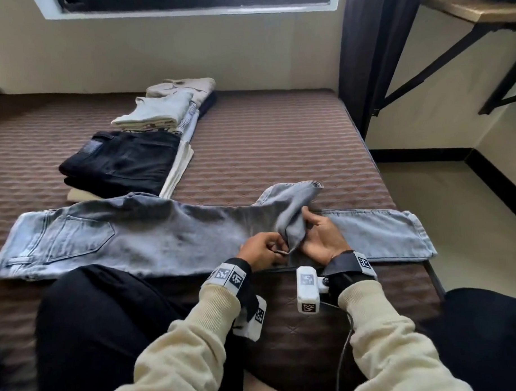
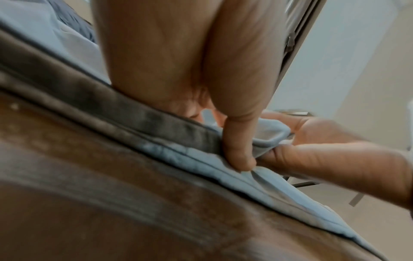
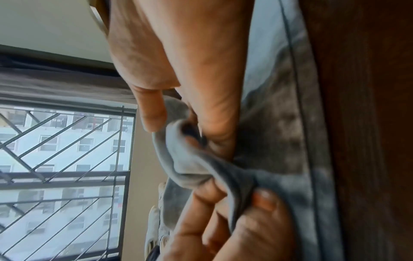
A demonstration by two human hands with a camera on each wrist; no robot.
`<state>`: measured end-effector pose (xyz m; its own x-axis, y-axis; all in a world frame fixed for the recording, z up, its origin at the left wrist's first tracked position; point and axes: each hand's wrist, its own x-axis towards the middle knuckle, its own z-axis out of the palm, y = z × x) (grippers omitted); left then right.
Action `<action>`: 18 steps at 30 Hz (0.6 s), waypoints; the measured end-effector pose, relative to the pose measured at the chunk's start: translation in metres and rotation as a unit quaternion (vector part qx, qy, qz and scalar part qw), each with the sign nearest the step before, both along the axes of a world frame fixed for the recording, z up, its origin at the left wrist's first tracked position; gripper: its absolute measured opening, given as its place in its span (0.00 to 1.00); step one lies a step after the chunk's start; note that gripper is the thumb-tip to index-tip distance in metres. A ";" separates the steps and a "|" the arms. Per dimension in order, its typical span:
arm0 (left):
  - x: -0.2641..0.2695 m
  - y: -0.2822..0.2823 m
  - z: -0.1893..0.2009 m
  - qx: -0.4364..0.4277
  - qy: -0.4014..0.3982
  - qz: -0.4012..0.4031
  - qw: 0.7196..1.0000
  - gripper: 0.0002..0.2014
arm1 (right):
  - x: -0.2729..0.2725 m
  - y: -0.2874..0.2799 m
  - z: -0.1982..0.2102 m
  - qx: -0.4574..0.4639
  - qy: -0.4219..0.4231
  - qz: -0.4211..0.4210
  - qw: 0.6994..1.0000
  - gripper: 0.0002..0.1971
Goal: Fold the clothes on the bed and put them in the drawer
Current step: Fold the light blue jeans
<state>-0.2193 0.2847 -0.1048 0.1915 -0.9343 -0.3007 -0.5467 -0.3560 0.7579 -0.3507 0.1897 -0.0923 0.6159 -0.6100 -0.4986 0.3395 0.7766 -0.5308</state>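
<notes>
Light blue jeans (image 1: 141, 237) lie flat across the brown striped bed (image 1: 278, 136), waistband at the left, legs running right. One leg is lifted and bunched into a fold (image 1: 292, 220) near the middle. My left hand (image 1: 272, 249) pinches the near edge of that fold, thumb on top. My right hand (image 1: 310, 231) grips the bunched denim from the right, palm up. In the left wrist view my left hand (image 2: 236, 141) pinches the hem of the jeans (image 2: 201, 160). In the right wrist view my right hand (image 3: 210, 114) curls round the jeans (image 3: 201, 169).
Folded piles stand at the back left: black jeans (image 1: 118, 159) on cream cloth, a white stack (image 1: 160, 111), a beige garment (image 1: 185, 86). My legs in black trousers (image 1: 109, 317) rest on the near bed. The bed's right edge drops to the floor (image 1: 456, 217).
</notes>
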 end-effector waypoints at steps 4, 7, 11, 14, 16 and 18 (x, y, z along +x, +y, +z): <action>0.002 0.003 -0.005 -0.021 0.072 -0.007 0.997 0.10 | 0.012 -0.001 0.012 -0.079 -0.058 -0.104 0.990 0.23; 0.002 0.005 -0.011 -0.033 0.073 -0.002 0.997 0.12 | -0.001 -0.008 0.027 -0.177 -0.111 -0.210 0.955 0.23; 0.002 0.008 -0.012 -0.028 0.040 0.012 0.999 0.24 | -0.037 -0.016 0.039 -0.299 -0.072 -0.252 0.918 0.29; -0.003 0.009 -0.007 -0.023 0.010 0.026 0.999 0.28 | -0.077 -0.035 0.027 -0.282 -0.018 -0.334 0.899 0.32; -0.006 0.009 0.001 -0.014 -0.011 0.021 1.000 0.28 | -0.104 -0.044 0.016 -0.246 0.040 -0.380 0.891 0.29; -0.012 0.006 0.014 0.003 -0.055 -0.002 0.998 0.28 | -0.124 -0.048 0.006 -0.181 0.112 -0.396 0.893 0.20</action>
<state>-0.2317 0.2910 -0.0906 0.2195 -0.9332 -0.2844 -0.6278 -0.3583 0.6910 -0.4745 0.1419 -0.0868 -0.1713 -0.9564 -0.2364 0.5593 0.1031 -0.8225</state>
